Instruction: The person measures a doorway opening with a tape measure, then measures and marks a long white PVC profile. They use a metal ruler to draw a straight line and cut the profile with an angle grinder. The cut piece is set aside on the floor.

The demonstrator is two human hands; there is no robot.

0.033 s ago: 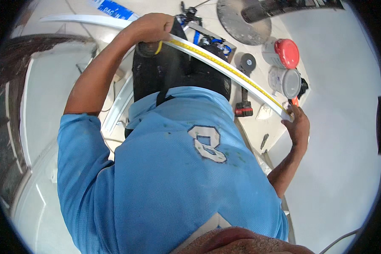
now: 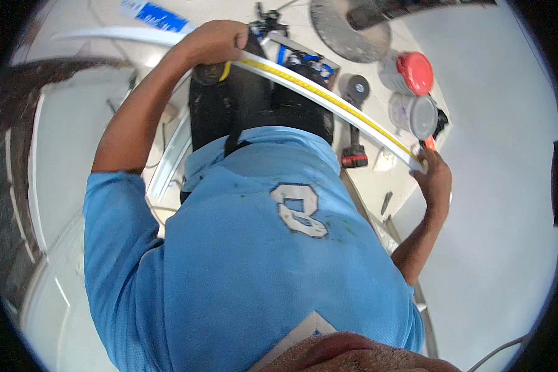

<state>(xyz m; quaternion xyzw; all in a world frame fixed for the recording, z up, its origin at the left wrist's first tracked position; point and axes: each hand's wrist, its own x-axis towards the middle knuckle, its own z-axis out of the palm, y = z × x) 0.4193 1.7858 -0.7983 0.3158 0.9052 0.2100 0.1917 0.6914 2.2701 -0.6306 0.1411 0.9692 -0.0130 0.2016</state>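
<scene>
A long white strip (image 2: pixel 328 104) slants across in front of my thighs, its far part (image 2: pixel 111 32) running on past my left arm. Along it lies the drawn-out yellow blade of a tape measure (image 2: pixel 316 91). My left hand (image 2: pixel 220 42) is closed around the strip, and the dark tape case (image 2: pixel 209 72) sits just below that hand, partly hidden. At the strip's right end, my right hand (image 2: pixel 435 177) is closed, fingertips holding the blade's end against the strip.
Right of my legs lie a cordless power tool (image 2: pixel 354 124), a red-lidded tub (image 2: pixel 414 73) and a grey-lidded tub (image 2: pixel 421 116). Ahead are a round dusty metal base (image 2: pixel 350 31) and a blue-and-black tool (image 2: pixel 307 61). A pale wall (image 2: pixel 496 186) stands at right.
The surroundings and both hands appear slightly farther left in the picture. Both hands keep their hold on the strip and tape measure.
</scene>
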